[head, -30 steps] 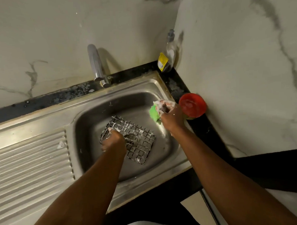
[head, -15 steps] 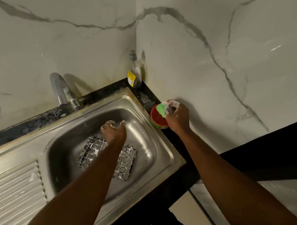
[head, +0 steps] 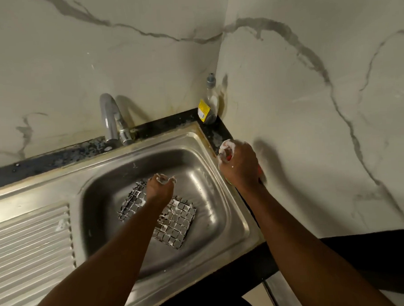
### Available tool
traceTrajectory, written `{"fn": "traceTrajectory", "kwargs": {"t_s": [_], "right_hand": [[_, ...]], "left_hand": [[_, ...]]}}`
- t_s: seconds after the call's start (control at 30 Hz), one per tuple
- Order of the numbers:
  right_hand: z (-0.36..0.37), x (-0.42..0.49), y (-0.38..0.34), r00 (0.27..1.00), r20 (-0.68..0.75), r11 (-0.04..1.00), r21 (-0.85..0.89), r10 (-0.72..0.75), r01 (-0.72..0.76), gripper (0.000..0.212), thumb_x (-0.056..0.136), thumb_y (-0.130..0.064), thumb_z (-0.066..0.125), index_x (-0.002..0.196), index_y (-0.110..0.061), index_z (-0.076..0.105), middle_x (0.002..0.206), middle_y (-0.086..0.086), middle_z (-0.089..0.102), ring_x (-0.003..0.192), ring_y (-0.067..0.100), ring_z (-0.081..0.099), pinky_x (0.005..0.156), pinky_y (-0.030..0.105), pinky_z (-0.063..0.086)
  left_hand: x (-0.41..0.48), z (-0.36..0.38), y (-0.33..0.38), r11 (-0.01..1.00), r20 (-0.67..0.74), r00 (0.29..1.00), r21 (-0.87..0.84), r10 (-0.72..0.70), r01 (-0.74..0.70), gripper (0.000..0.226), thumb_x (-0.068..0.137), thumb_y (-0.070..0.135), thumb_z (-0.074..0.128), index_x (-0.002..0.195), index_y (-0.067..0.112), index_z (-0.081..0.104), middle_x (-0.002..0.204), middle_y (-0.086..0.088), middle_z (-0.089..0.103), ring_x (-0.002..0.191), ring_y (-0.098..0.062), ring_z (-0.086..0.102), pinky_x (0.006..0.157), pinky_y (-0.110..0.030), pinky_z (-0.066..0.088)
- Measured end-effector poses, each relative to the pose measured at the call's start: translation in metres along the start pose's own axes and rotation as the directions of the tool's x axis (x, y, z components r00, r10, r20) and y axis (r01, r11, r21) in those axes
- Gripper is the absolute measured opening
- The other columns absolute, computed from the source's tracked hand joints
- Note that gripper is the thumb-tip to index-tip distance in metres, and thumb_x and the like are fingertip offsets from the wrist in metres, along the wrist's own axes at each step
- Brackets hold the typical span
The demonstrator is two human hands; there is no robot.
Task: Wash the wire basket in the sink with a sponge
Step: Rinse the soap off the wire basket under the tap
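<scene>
The wire basket (head: pixel 176 223) lies flat on the bottom of the steel sink (head: pixel 204 171), flecked with foam. My left hand (head: pixel 159 188) is over the basket's far edge with foamy, loosely curled fingers and holds nothing. My right hand (head: pixel 239 165) is off the sink's right rim, its foamy fingers curled down into the red bowl (head: pixel 229 157), of which only a sliver shows. The green sponge is hidden under that hand.
A chrome tap (head: pixel 111 119) stands behind the sink. A dish soap bottle (head: pixel 209 106) sits in the back corner on the black counter. The ribbed drainboard (head: pixel 31 241) lies to the left. Marble walls close in behind and on the right.
My right hand carried the sponge from over the sink to the red bowl and lowered onto it. My left hand let go of the basket and lifted toward its far edge.
</scene>
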State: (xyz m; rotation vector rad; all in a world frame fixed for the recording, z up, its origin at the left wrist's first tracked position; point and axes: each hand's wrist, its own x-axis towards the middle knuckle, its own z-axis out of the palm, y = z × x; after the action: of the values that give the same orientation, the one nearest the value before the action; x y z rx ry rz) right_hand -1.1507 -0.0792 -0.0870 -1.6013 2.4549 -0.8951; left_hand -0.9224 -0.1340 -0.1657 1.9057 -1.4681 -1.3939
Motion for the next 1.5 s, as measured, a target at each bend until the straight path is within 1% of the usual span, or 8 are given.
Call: {"fn": "traceTrajectory", "kwargs": {"t_s": [0.17, 0.33, 0.6, 0.77, 1.1, 1.17, 1.3, 1.5], "right_hand": [[0.038, 0.011, -0.049, 0.971, 0.238, 0.945, 0.316, 0.006, -0.083, 0.015, 0.086, -0.024, 0.076, 0.101, -0.020, 0.074, 0.090, -0.009, 0.072, 0.078, -0.001, 0.064, 0.076, 0.013, 0.049], [0.095, 0.025, -0.114, 0.725, 0.684, 0.721, 0.464, 0.078, -0.515, 0.039, 0.098, -0.046, 0.061, 0.071, -0.019, 0.066, 0.061, -0.006, 0.059, 0.055, 0.012, 0.053, 0.049, 0.027, 0.040], [0.156, 0.060, -0.194, 0.691, 0.661, 0.538, 0.485, 0.291, -0.690, 0.041, 0.091, -0.053, 0.069, 0.068, -0.022, 0.055, 0.048, -0.014, 0.048, 0.042, 0.009, 0.037, 0.039, 0.019, 0.027], [0.166, 0.069, -0.203, 0.734, 0.639, 0.634, 0.474, 0.228, -0.610, 0.034, 0.099, -0.030, 0.059, 0.067, -0.019, 0.061, 0.042, -0.014, 0.046, 0.041, 0.010, 0.033, 0.037, 0.017, 0.022], [0.179, 0.078, -0.207, 0.923, 0.385, 0.983, 0.172, -0.011, -0.060, 0.013, 0.090, -0.017, 0.080, 0.100, -0.009, 0.076, 0.100, 0.007, 0.075, 0.086, 0.016, 0.066, 0.067, 0.030, 0.052], [0.179, 0.078, -0.205, 0.944, 0.308, 0.992, 0.080, -0.121, 0.101, 0.019, 0.089, -0.022, 0.081, 0.103, -0.010, 0.076, 0.104, 0.009, 0.077, 0.094, 0.026, 0.073, 0.073, 0.034, 0.059], [0.180, 0.069, -0.199, 0.897, 0.180, 0.914, 0.027, -0.403, 0.405, 0.022, 0.075, -0.015, 0.091, 0.084, -0.005, 0.074, 0.074, 0.015, 0.074, 0.065, 0.036, 0.073, 0.055, 0.043, 0.062], [0.176, 0.042, -0.177, 0.890, 0.046, 0.888, 0.116, -0.453, 0.446, 0.027, 0.068, -0.019, 0.096, 0.077, -0.007, 0.073, 0.065, 0.011, 0.072, 0.052, 0.027, 0.069, 0.052, 0.029, 0.056]], "left_hand": [[0.008, -0.032, -0.010, 1.000, -0.049, 0.998, -0.016, -0.025, 0.025, 0.012, 0.101, 0.031, 0.067, 0.099, 0.020, 0.063, 0.093, -0.005, 0.068, 0.085, -0.020, 0.065, 0.066, -0.032, 0.051], [0.016, -0.080, -0.028, 0.997, -0.156, 0.985, -0.056, -0.069, 0.061, 0.012, 0.099, 0.033, 0.069, 0.095, 0.023, 0.065, 0.088, -0.005, 0.070, 0.079, -0.021, 0.068, 0.066, -0.036, 0.058], [0.025, -0.135, -0.075, 0.991, -0.259, 0.956, -0.055, -0.134, 0.124, 0.022, 0.097, 0.043, 0.069, 0.100, 0.021, 0.069, 0.093, 0.000, 0.071, 0.089, -0.019, 0.068, 0.081, -0.034, 0.053], [0.026, -0.132, -0.087, 0.987, -0.249, 0.958, -0.099, -0.144, 0.123, 0.019, 0.097, 0.042, 0.070, 0.096, 0.023, 0.067, 0.089, -0.001, 0.073, 0.084, -0.019, 0.070, 0.076, -0.033, 0.056], [0.030, -0.121, -0.086, 0.988, -0.182, 0.973, -0.084, -0.144, 0.130, 0.016, 0.100, 0.037, 0.067, 0.104, 0.021, 0.067, 0.098, 0.000, 0.070, 0.089, -0.015, 0.068, 0.083, -0.035, 0.059], [0.032, -0.121, -0.088, 0.991, -0.215, 0.968, -0.036, -0.133, 0.128, 0.016, 0.100, 0.037, 0.068, 0.100, 0.021, 0.067, 0.097, 0.001, 0.069, 0.090, -0.015, 0.067, 0.085, -0.037, 0.059], [0.037, -0.117, -0.100, 0.980, -0.222, 0.960, 0.054, -0.174, 0.190, 0.025, 0.096, 0.046, 0.068, 0.105, 0.023, 0.066, 0.109, -0.001, 0.064, 0.101, -0.020, 0.064, 0.096, -0.047, 0.057], [0.029, -0.096, -0.128, 0.931, -0.104, 0.926, 0.012, -0.362, 0.366, 0.063, 0.099, 0.044, 0.066, 0.150, 0.012, 0.047, 0.143, -0.015, 0.058, 0.128, -0.035, 0.058, 0.108, -0.042, 0.049]]}}
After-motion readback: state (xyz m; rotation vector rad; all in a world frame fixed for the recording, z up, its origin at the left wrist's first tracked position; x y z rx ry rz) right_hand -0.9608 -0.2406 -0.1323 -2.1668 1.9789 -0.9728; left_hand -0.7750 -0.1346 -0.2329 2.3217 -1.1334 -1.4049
